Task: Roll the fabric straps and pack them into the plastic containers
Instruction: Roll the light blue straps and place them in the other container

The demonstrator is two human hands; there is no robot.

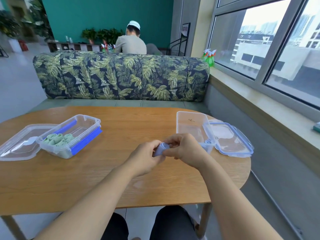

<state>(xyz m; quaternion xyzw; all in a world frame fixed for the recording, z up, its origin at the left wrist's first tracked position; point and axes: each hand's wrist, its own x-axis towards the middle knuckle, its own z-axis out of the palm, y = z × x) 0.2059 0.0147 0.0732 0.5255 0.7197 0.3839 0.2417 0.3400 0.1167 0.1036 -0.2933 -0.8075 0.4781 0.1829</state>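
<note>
Pinching one blue strap (161, 149), two open containers (190, 113)

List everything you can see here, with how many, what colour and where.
Table: one, wooden, foreground.
Left container: one, clear with blue clips, table's left.
Right container: one, clear, table's right.
Left lid: one, clear, left of left container.
Right lid: one, clear, blue-rimmed, right of right container.
Green strap rolls: several, green, inside left container.
Pale blue strap roll: one, held above table centre.
Sofa: one, leaf-print, behind table.
Spray bottles: about three, green, windowsill.
Person: one, seated beyond sofa.
Left hand, right hand: both grip the pale blue strap roll.
</note>
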